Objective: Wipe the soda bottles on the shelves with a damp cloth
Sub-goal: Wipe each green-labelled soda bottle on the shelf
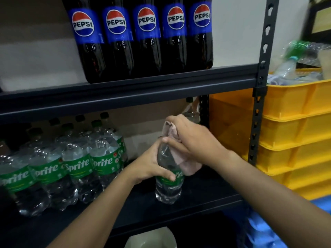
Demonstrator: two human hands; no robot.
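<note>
A: Item nearest the lens?
B: A pale rounded object at the bottom edge, below the lower shelf; too blurred to name. Two bare forearms reach over it toward the shelving.

A: Left hand?
B: Left hand, fingers and thumb curled round the shoulder of one Sprite bottle, thumb tip on the green label.

A: That bottle's place?
B: Upright on the lower shelf, alone, right of the other bottles and apart from them. Its neck and cap are hidden under the cloth and the right hand.

A: Right hand?
B: Right hand, above and to the right of the left, clenched on a pink cloth. The cloth is bunched over the bottle top and hangs down the bottle's right side, touching it.

A: Other stock, lower shelf?
B: Sprite bottles, clear with green labels and caps, packed close together at the left.

A: Upper shelf?
B: Upper shelf carries five Pepsi bottles, dark with blue labels, side by side.

A: Beyond the upright post?
B: Yellow crates in a stack at right; the top one holds crumpled empty plastic bottles.
</note>
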